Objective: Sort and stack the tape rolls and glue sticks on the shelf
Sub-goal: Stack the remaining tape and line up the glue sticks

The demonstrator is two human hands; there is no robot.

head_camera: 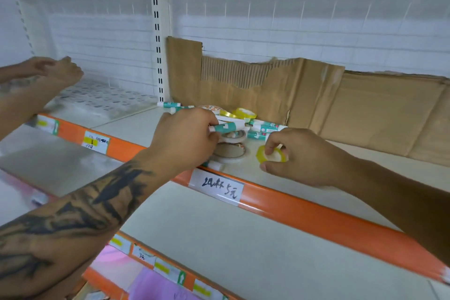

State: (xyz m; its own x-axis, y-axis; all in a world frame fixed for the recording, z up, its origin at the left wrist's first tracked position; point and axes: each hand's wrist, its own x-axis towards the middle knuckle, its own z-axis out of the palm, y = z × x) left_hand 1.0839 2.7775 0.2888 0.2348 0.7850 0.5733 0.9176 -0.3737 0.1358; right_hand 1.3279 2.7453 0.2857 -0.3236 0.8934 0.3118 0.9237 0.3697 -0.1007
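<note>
A loose pile of tape rolls and teal-and-white glue sticks (264,129) lies on the white shelf (136,126) in front of torn cardboard. My left hand (185,136) grips one teal glue stick (226,126) above two stacked white tape rolls (230,153). My right hand (299,156) pinches a small yellow-cored clear tape roll (261,156) resting on the shelf, just right of the white rolls. More yellow tape rolls (243,112) and a patterned roll (209,107) lie at the back of the pile.
Torn brown cardboard (304,95) stands against the back wall behind the pile. Another person's hands (60,70) reach onto the neighbouring shelf bay at left, above clear plastic packs (104,100). An orange shelf edge (304,212) carries price labels. A white upright post (159,31) divides the bays.
</note>
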